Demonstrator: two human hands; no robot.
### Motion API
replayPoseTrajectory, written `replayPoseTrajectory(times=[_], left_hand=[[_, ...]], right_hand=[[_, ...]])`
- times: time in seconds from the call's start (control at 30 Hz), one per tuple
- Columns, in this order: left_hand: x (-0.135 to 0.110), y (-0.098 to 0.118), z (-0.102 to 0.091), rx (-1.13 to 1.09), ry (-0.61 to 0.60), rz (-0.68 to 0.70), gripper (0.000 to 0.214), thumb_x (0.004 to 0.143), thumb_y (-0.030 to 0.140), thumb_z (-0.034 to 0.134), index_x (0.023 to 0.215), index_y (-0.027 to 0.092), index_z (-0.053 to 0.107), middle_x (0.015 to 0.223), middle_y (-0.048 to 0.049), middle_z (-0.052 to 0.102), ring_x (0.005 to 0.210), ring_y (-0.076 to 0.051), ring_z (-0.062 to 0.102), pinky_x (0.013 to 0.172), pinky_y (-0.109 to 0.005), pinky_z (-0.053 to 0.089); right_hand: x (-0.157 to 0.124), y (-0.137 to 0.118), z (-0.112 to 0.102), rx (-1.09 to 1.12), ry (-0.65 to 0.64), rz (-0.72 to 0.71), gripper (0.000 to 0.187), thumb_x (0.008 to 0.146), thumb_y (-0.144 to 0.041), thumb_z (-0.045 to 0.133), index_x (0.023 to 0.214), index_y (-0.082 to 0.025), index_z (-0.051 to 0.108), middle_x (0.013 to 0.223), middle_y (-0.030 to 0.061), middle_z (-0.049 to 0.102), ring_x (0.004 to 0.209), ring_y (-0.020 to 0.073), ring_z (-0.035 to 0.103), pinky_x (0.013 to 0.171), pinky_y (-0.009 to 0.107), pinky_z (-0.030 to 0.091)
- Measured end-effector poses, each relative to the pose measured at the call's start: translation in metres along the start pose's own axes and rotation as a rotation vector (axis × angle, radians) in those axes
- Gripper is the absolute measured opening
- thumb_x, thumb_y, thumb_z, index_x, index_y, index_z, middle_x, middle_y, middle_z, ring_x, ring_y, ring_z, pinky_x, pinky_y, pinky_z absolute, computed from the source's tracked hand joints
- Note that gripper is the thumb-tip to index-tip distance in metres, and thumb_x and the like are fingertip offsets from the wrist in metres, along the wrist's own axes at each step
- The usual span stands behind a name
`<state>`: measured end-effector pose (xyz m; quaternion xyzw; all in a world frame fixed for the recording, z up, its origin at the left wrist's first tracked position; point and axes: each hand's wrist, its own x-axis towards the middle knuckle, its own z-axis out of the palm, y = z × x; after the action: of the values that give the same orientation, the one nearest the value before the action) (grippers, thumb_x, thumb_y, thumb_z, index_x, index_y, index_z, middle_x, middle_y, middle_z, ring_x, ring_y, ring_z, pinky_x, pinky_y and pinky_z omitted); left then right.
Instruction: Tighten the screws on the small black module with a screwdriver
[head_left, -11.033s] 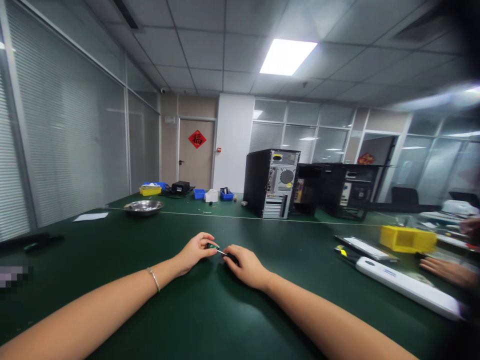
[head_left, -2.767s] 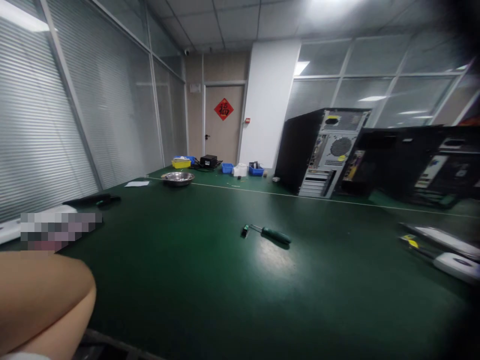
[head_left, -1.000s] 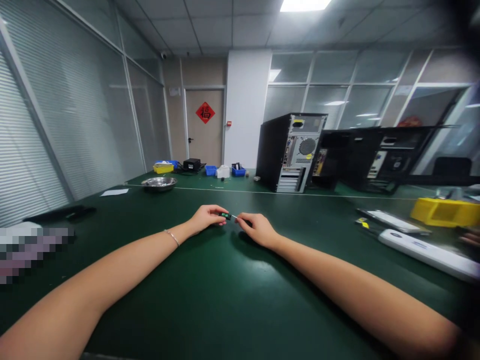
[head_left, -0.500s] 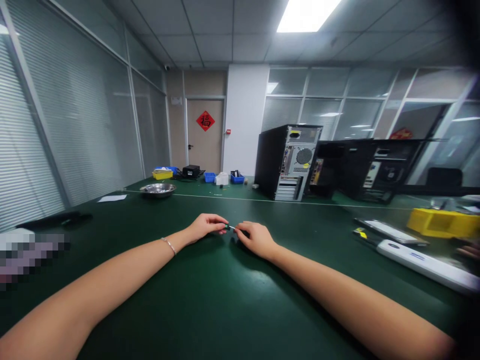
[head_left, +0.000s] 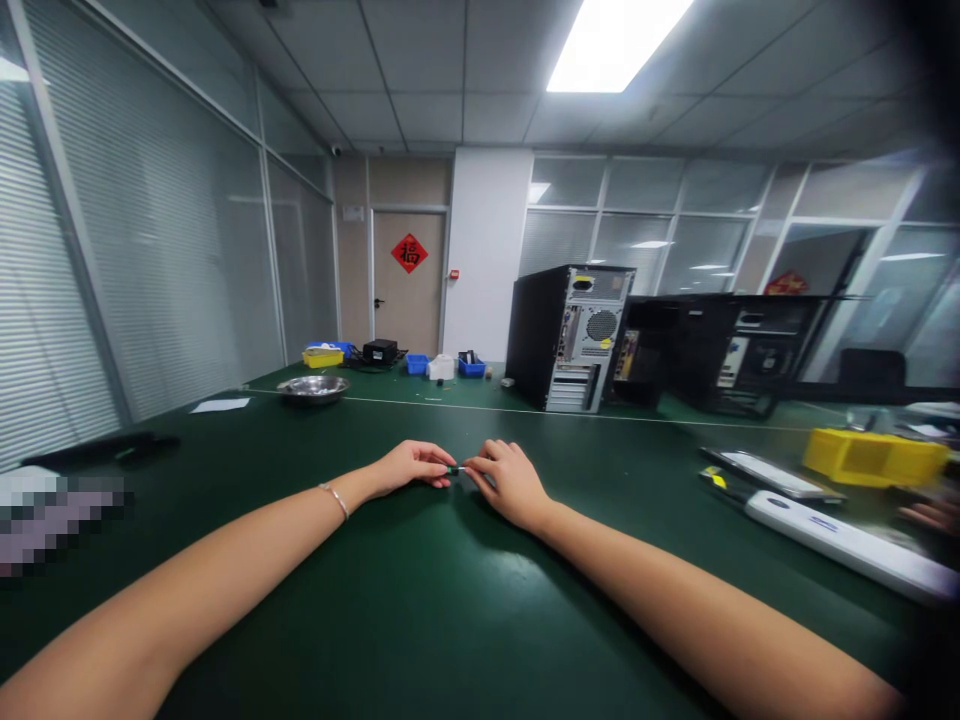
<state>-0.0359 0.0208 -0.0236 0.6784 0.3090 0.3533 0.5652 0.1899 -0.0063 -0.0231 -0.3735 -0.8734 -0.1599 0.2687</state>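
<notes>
Both my arms reach forward over the dark green table [head_left: 420,620]. My left hand [head_left: 409,466] is closed in a pinch on a small green-and-black part [head_left: 452,470] that shows just past its fingertips. My right hand [head_left: 506,480] is curled over the handle of a small screwdriver, which is mostly hidden under the palm. A short stretch of its thin metal shaft [head_left: 461,469] shows between the two hands and meets the small part. The hands almost touch. A thin bracelet [head_left: 334,499] sits on my left wrist.
A steel bowl [head_left: 313,388] and a paper sheet [head_left: 220,405] lie at the far left. Two black computer towers [head_left: 570,338] stand at the back. A white power strip [head_left: 847,545], a yellow bin [head_left: 874,457] and another person's hand [head_left: 930,515] are at the right.
Since 2.8 s ago, when the screwdriver and the part lay alone on the table, both hands have come back onto them. Over the last second the hands have closed up on each other.
</notes>
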Motion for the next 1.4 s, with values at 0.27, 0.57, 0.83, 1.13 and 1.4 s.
replayPoseTrajectory(times=[0.27, 0.57, 0.83, 1.13, 1.4], left_hand=[[-0.001, 0.002, 0.003, 0.04, 0.031, -0.024, 0.041, 0.064, 0.032, 0.081, 0.096, 0.01, 0.071, 0.077, -0.0069, 0.075, 0.072, -0.017, 0.069, 0.076, -0.031, 0.052], [-0.007, 0.007, 0.007, 0.079, 0.007, -0.003, 0.037, 0.064, 0.03, 0.081, 0.094, 0.01, 0.072, 0.076, -0.0072, 0.075, 0.069, -0.016, 0.068, 0.075, -0.03, 0.051], [-0.01, 0.009, 0.011, 0.073, -0.003, -0.015, 0.036, 0.064, 0.029, 0.08, 0.094, 0.011, 0.072, 0.076, -0.0068, 0.075, 0.07, -0.017, 0.067, 0.077, -0.032, 0.051], [-0.003, 0.003, 0.011, -0.085, 0.238, 0.024, 0.037, 0.066, 0.025, 0.077, 0.097, 0.013, 0.06, 0.068, -0.0001, 0.068, 0.064, -0.012, 0.065, 0.068, -0.026, 0.049], [-0.002, 0.002, 0.011, 0.023, 0.22, 0.058, 0.032, 0.068, 0.025, 0.072, 0.093, 0.013, 0.057, 0.058, 0.005, 0.059, 0.053, -0.011, 0.059, 0.058, -0.024, 0.045]], right_hand=[[-0.001, -0.002, 0.001, 0.014, 0.012, 0.006, 0.024, 0.095, -0.033, 0.05, 0.087, -0.022, 0.07, 0.086, 0.0049, 0.057, 0.082, 0.0175, 0.05, 0.073, 0.03, 0.032], [-0.005, -0.008, -0.006, 0.187, -0.074, -0.003, 0.024, 0.095, -0.031, 0.047, 0.088, -0.021, 0.067, 0.088, 0.0019, 0.055, 0.072, 0.0113, 0.054, 0.067, 0.022, 0.039], [-0.006, -0.01, -0.007, 0.277, -0.09, -0.005, 0.023, 0.095, -0.03, 0.047, 0.088, -0.02, 0.067, 0.087, 0.0014, 0.056, 0.074, 0.0112, 0.056, 0.068, 0.021, 0.041], [-0.002, -0.005, 0.0, 0.311, -0.042, 0.132, 0.026, 0.095, -0.031, 0.047, 0.08, -0.019, 0.065, 0.082, 0.0006, 0.054, 0.07, 0.0115, 0.054, 0.067, 0.023, 0.04], [-0.004, -0.005, 0.0, 0.332, -0.056, 0.116, 0.024, 0.094, -0.031, 0.048, 0.08, -0.019, 0.064, 0.082, -0.0003, 0.054, 0.071, 0.0108, 0.054, 0.068, 0.022, 0.039]])
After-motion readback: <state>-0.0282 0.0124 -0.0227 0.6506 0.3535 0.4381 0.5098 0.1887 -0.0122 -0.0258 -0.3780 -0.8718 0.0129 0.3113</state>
